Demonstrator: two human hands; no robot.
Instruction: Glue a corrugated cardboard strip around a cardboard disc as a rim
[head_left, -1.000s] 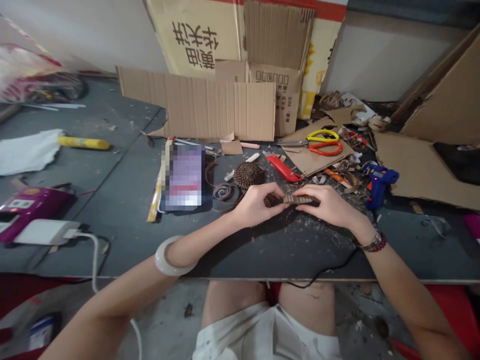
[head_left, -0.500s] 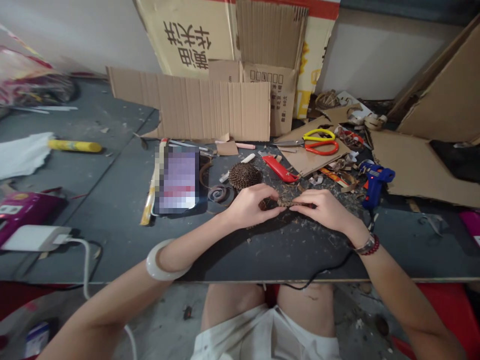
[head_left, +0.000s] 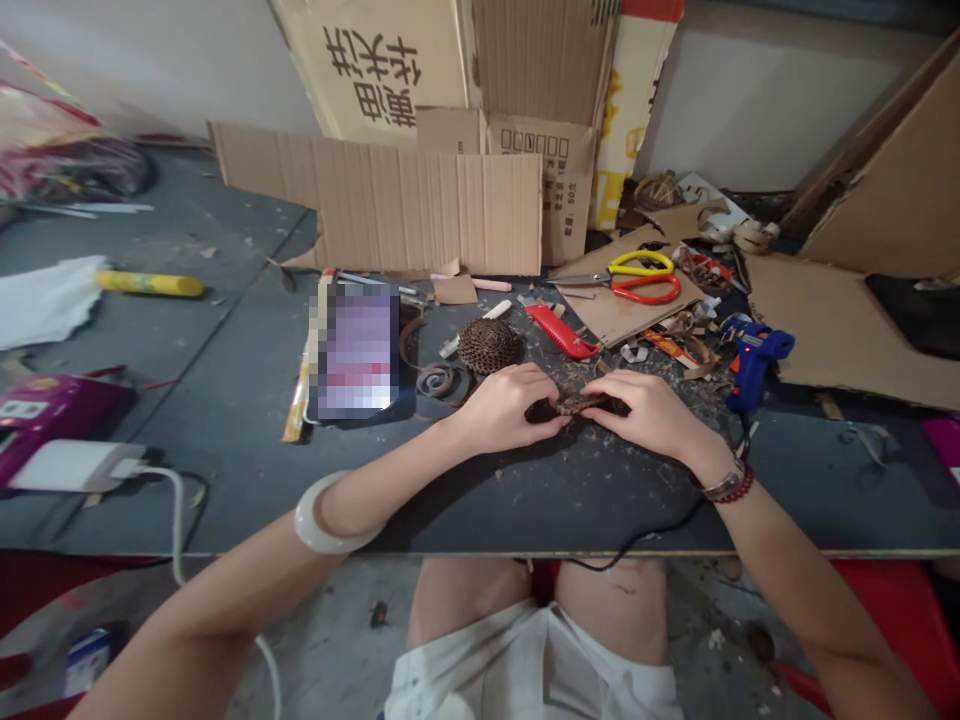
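Observation:
My left hand and my right hand meet over the dark work table, pinching a small strip of brown corrugated cardboard between their fingertips. Much of the strip is hidden by my fingers. Just beyond my left hand sits a domed coil of rolled corrugated cardboard, with a flat cardboard spiral beside it. Cardboard crumbs lie around both hands. A red plastic utility knife lies just above the gap between my hands.
Orange-and-yellow-handled scissors rest on a cardboard offcut, and a blue hot glue gun stands to the right. A blurred phone lies left. Cardboard sheets stand behind. A black cable crosses the table's front edge.
My hands have drawn closer together around the cardboard strip, and my fingers now cover more of it. The whole view has shifted slightly.

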